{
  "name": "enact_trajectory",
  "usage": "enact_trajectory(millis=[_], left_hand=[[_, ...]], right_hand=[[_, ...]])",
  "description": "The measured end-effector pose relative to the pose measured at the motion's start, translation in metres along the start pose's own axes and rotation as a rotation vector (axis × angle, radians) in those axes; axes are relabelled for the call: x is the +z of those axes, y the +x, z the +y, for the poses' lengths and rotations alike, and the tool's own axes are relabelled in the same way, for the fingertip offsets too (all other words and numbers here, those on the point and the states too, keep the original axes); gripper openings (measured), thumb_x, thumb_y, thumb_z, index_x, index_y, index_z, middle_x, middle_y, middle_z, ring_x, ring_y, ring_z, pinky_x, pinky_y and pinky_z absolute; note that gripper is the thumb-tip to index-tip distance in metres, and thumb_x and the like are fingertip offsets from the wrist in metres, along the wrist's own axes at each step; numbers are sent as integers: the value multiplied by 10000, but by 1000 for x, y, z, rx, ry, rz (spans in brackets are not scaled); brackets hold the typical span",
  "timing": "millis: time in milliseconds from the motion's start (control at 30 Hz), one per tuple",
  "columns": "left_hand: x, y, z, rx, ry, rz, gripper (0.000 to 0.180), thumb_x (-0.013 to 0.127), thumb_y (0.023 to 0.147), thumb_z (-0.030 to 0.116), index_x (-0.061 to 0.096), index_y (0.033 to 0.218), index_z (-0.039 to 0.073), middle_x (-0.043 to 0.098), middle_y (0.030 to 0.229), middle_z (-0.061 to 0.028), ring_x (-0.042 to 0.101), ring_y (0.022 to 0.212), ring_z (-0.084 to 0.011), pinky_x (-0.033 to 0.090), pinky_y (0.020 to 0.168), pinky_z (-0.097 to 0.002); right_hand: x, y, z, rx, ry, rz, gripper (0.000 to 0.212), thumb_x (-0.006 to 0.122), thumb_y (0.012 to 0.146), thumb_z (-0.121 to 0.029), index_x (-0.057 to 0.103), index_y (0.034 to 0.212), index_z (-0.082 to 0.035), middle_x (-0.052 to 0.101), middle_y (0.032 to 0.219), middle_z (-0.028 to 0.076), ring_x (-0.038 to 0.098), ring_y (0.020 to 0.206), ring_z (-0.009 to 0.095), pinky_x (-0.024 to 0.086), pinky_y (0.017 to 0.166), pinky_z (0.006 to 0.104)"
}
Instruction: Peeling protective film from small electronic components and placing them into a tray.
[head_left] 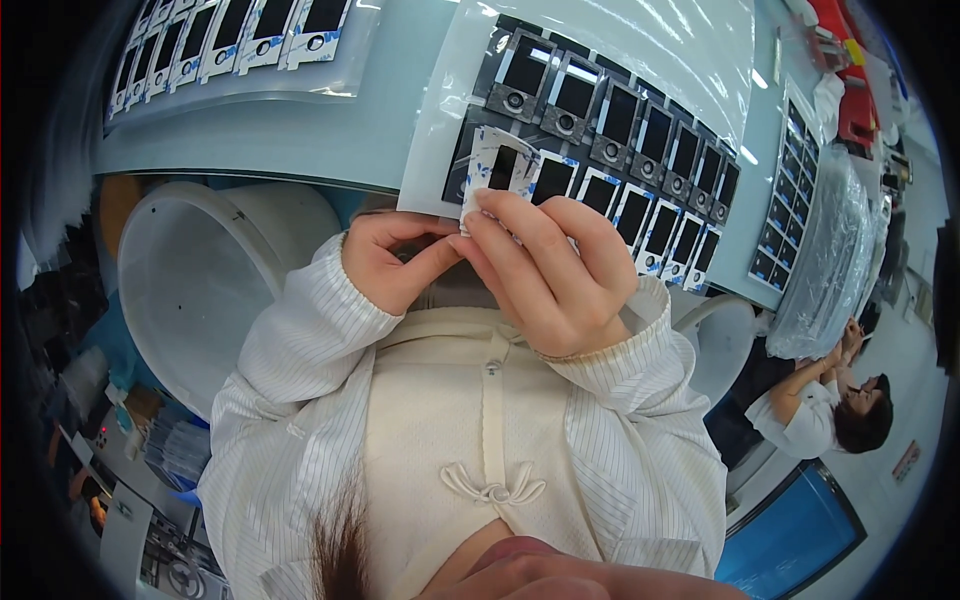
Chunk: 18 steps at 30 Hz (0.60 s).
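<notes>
- At the near edge of the worktop (395, 125), a bent white sticker (484, 165) sat at the left end of the front row of black-and-white pieces (632, 215).
- It looked like the step was peeling or fixing the sticker at its low end; the next move seemed to need a soft, steady pinch.
- The right hand (560, 270) was nearly closed, fingers bent, pinching the sticker's low end.
- The left hand (395, 262) had its thumb and finger close together by the low corner; I couldn't tell if they gripped it.
</notes>
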<state>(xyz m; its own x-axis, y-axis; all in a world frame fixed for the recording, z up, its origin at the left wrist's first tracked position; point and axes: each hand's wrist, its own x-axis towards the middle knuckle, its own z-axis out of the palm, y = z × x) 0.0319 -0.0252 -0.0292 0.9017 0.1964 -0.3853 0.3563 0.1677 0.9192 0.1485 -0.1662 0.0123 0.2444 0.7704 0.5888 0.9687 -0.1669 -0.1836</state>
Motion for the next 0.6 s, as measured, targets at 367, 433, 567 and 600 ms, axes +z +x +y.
enact_trajectory(millis=[367,433,567,600], left_hand=[[2,-2,8,5,-49,12,157,669,810,80,671,939,-9,677,874,-86,621,794,-120,487,735,-244],[3,-4,8,-6,-60,28,150,668,811,82,674,931,-10,677,873,-88,619,797,-118,484,739,-244],[2,-4,9,22,-91,-32,152,667,802,66,676,932,-11,677,865,-98,618,812,-117,479,754,-241],[2,-3,8,91,-82,-60,155,667,797,59,677,934,-12,677,860,-99,619,805,-117,480,755,-242]], right_hand=[[-14,8,11,222,242,17,163,677,742,-33,596,882,-25,618,903,62,564,807,228,441,694,281],[-24,5,12,307,264,109,178,682,739,-29,594,894,-29,615,914,59,559,815,224,439,693,278],[-43,-10,11,352,151,295,249,725,642,-6,633,871,-41,634,941,65,548,847,191,447,701,280],[-42,-11,11,356,148,297,249,725,642,-6,633,871,-41,634,941,65,548,847,191,447,701,280]])
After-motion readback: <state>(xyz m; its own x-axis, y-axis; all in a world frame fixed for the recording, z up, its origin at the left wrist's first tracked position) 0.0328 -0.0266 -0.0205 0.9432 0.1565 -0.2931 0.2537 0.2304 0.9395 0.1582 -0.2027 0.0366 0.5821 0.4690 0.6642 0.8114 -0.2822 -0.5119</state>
